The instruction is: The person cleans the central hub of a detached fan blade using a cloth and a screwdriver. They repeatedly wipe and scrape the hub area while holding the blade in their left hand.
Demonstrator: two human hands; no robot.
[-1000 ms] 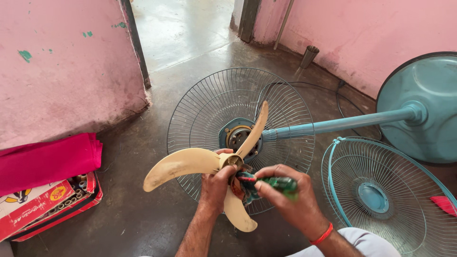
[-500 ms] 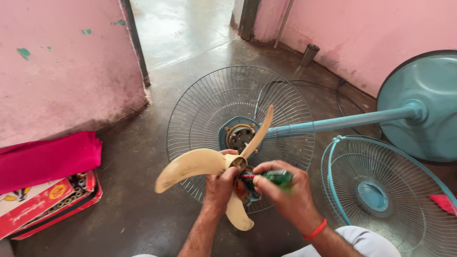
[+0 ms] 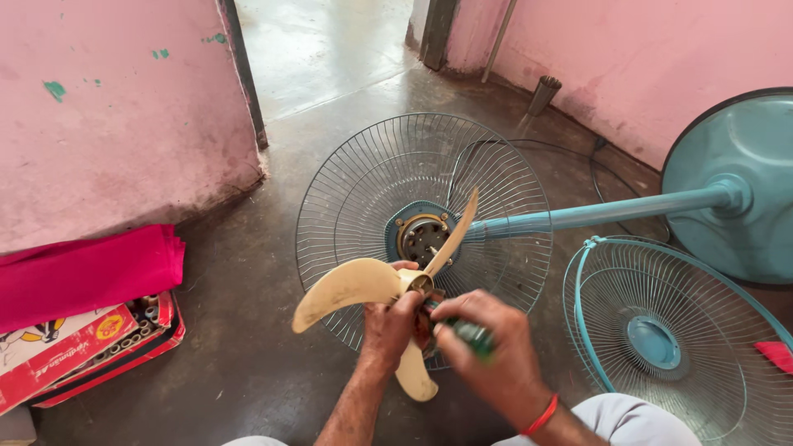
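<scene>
My left hand grips the hub of a cream three-bladed fan blade, held above the floor. My right hand is closed on a green-handled screwdriver whose tip points into the hub. Just behind the blade lies a pedestal fan on its side, its rear wire guard and bare motor facing up. Its blue pole runs right to a round blue base.
The fan's blue front guard lies on the floor at right, a red cloth scrap at its edge. A red box of parts with a pink cloth sits at left. Pink walls flank a doorway. A black cord trails behind the fan.
The blade has turned a little in my left hand and shifted slightly right. My right hand has moved with the screwdriver at the hub.
</scene>
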